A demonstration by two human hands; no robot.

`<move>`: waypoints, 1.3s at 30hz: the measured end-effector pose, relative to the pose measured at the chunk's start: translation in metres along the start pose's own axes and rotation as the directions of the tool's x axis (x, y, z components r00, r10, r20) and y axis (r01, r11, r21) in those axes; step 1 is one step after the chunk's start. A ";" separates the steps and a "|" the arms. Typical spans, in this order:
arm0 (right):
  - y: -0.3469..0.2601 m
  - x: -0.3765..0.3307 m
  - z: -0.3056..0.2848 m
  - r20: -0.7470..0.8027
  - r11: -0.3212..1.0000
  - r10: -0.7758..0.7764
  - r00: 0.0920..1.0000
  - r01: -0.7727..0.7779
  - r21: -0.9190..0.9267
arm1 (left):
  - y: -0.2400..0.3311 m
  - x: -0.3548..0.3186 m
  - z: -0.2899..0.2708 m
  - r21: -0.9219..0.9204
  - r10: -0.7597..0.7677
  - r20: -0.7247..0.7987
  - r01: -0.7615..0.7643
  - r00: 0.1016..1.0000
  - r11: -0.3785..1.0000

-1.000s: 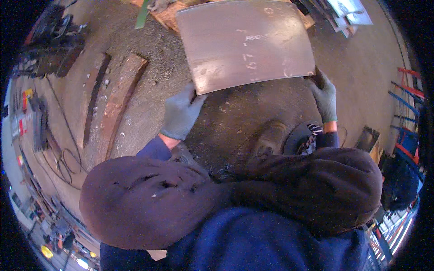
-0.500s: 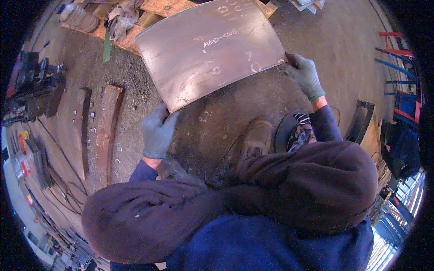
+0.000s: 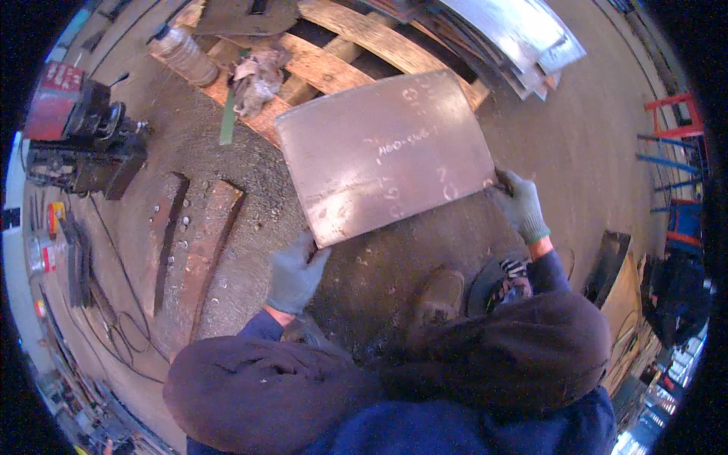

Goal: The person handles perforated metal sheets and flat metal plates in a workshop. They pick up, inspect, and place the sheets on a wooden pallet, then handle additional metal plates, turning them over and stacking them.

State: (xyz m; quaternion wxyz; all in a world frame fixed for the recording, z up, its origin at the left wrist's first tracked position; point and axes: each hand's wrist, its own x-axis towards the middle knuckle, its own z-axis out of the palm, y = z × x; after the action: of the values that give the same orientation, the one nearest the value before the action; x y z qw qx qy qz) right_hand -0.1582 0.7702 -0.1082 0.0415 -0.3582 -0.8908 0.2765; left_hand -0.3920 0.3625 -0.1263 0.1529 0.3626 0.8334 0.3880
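A flat rectangular sheet metal plate (image 3: 394, 167) with chalk-like markings is held out in front of me, its far edge overlapping a wooden pallet (image 3: 334, 68). My left hand (image 3: 296, 277), in a grey work glove, pinches the plate's near left corner, thumb against its face. At the near right corner my right hand (image 3: 519, 203), gloved the same way, grips the edge. The fingers under the plate are hidden on both sides. The dark floor shows between the plate and my bent knees.
On the pallet's left lie a crumpled rag (image 3: 256, 80) and a clear plastic bottle (image 3: 184, 57). Stacked metal sheets (image 3: 523, 38) stand beyond it to the right. Two long rusty bars (image 3: 208, 258) lie on the floor at left, near a dark machine (image 3: 87, 136). Red and blue racks (image 3: 675, 152) line the right.
The view has tilted upward, bringing more of the pallet and the stacked sheets into sight. The plate appears lower and slightly right in view, still gripped by both hands.
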 end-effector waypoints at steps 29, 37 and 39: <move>0.001 -0.007 0.006 0.036 0.967 0.087 0.996 -0.093 0.236 | -0.037 -0.021 0.022 0.079 0.248 -0.158 -0.238 0.956 0.968; 0.000 0.002 -0.015 0.117 0.996 -0.085 0.990 0.084 0.013 | -0.023 -0.008 0.012 0.009 0.229 -0.097 -0.229 0.969 0.973; 0.019 0.030 -0.042 0.330 0.894 -0.283 0.901 0.372 -0.249 | -0.029 -0.002 0.003 -0.036 0.227 -0.018 -0.227 0.974 0.973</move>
State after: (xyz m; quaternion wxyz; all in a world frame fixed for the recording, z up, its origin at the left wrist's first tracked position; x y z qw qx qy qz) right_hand -0.1573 0.8206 -0.0860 -0.0967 -0.1598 -0.9671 0.1727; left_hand -0.4025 0.3500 -0.1505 0.1088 0.4499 0.7800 0.4212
